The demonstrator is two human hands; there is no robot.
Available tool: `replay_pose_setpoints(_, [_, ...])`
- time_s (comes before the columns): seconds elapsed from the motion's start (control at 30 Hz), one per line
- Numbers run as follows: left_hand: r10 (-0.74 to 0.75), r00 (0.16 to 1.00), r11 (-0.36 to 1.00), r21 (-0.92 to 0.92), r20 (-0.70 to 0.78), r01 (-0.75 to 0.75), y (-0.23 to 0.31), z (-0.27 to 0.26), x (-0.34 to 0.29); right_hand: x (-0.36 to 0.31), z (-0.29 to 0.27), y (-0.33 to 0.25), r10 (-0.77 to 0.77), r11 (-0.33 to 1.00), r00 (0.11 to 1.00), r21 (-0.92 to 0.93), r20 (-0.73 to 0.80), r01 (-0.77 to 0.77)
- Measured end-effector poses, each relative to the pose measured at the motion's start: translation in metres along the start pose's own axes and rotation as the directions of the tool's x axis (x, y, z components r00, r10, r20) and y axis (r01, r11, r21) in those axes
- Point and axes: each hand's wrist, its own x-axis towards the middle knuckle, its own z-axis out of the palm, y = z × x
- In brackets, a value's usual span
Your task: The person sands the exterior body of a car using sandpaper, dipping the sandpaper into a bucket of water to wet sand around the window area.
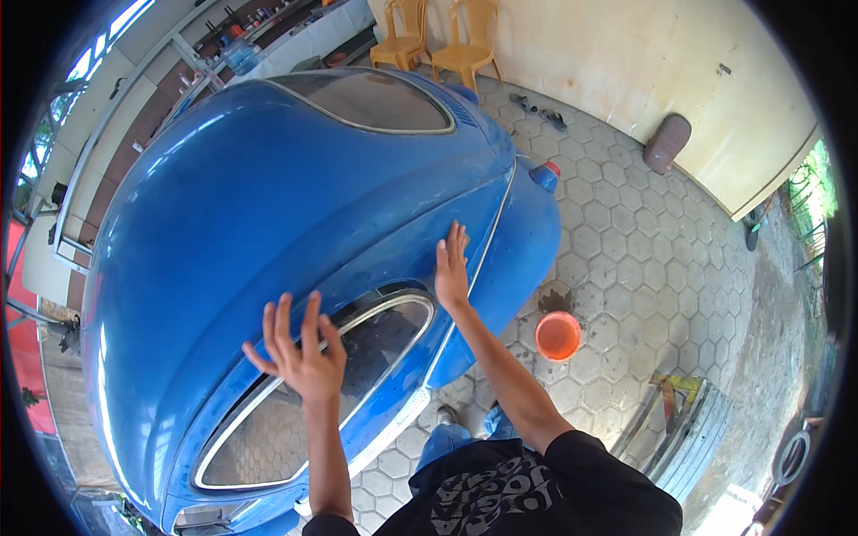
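A rounded blue car (214, 205) fills the left and middle of the head view. Over the upper edge of its pale-trimmed side window (259, 451), my left hand (302, 353) is raised with the fingers spread and nothing in it. Whether those fingertips touch the roof I cannot tell. Farther back, my right hand (453, 266) lies flat against the blue body panel behind the window, fingers stretched out toward the rear. Beyond it are the rear fender (527, 237) with a red-topped tail light (547, 175) and the dark rear window (371, 100).
An orange bucket (559, 355) stands on the hexagonal paving (617, 295) right of the car, beside a wet patch. Two yellow plastic chairs (465, 55) and sandals (536, 112) are at the back. A brown cushion (668, 143) leans on the wall; metal pieces (684, 447) lie right.
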Motion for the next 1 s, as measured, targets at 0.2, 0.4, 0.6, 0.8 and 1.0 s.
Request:
replay_pose_setpoints(0.2, [-0.08,0.988,0.981,0.167,-0.133,0.102,-0.069,-0.009,-0.019,-0.046,0.003,-0.014,-0.186,0.969,0.969,-0.136,0.163,0.209])
replay_pose_setpoints(0.4, [-0.005,0.971,0.986,0.162,-0.238,0.045,-0.073,0.003,-0.029,-0.039,0.017,-0.052,-0.261,0.958,0.961,-0.101,0.087,0.27])
replay_pose_setpoints(0.6, [0.011,0.97,0.988,0.151,-0.241,0.026,-0.074,0.0,-0.026,-0.031,0.005,-0.036,-0.129,0.986,0.991,-0.099,0.033,0.132])
replay_pose_setpoints(0.8, [-0.006,0.977,0.995,0.099,-0.212,0.028,-0.073,0.002,-0.032,-0.065,0.029,-0.062,-0.297,0.938,0.952,-0.164,0.069,0.304])
replay_pose_setpoints(1.0, [-0.013,0.977,0.999,0.049,-0.214,0.023,-0.066,-0.005,-0.022,-0.004,0.01,-0.002,-0.024,0.999,0.993,0.04,-0.112,0.029])
